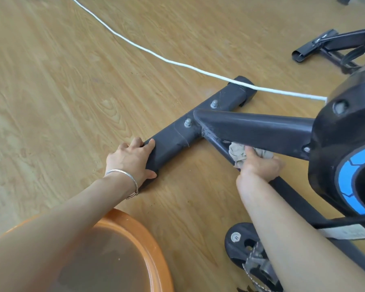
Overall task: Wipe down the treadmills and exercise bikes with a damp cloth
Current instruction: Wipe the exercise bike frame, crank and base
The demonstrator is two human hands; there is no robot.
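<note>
Floor [57, 85]: light wood-grain laminate, scattered dark specks of grit. White cord [162, 58] lies across it from far left toward right. Light soft and even; shadows faint.

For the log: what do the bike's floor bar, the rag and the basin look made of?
Floor bar: likely painted steel, matte dark grey, with metal nuts and scuff lines. Rag: soft cloth, greyish, crumpled into folds. Basin: probably plastic, smooth orange rim.
</note>
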